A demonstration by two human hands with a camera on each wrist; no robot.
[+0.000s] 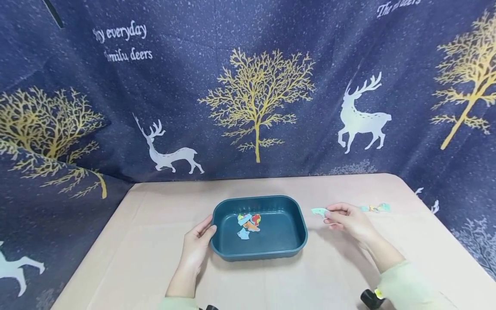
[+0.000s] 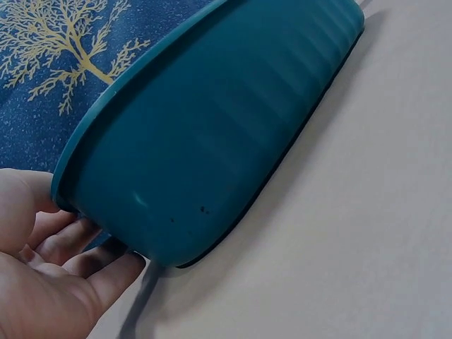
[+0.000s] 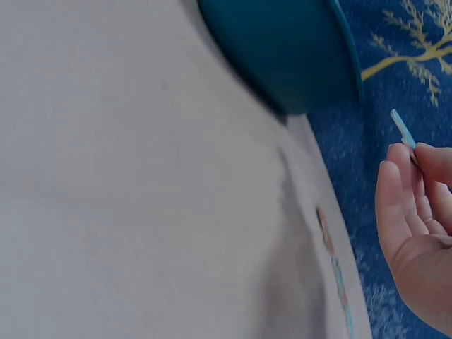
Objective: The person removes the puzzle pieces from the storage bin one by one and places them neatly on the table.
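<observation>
A dark teal rectangular plastic tub (image 1: 279,234) stands on the table, with several flat, colourful puzzle pieces (image 1: 252,227) lying towards its left inside. My left hand (image 1: 196,243) grips the tub's left end, thumb at the rim and fingers against the outer wall; the left wrist view shows the fingers (image 2: 116,279) by the lower corner. To the right of the tub, above the table, my right hand (image 1: 350,221) pinches a thin pale green puzzle piece (image 1: 319,211) between thumb and fingers. Edge-on, that piece (image 3: 402,128) also appears in the right wrist view.
More puzzle pieces (image 1: 376,208) lie on the table beyond the right hand, near the back right. A pale cloth covers the table (image 1: 155,241). Behind it hangs a dark blue curtain (image 1: 186,94) printed with trees and deer.
</observation>
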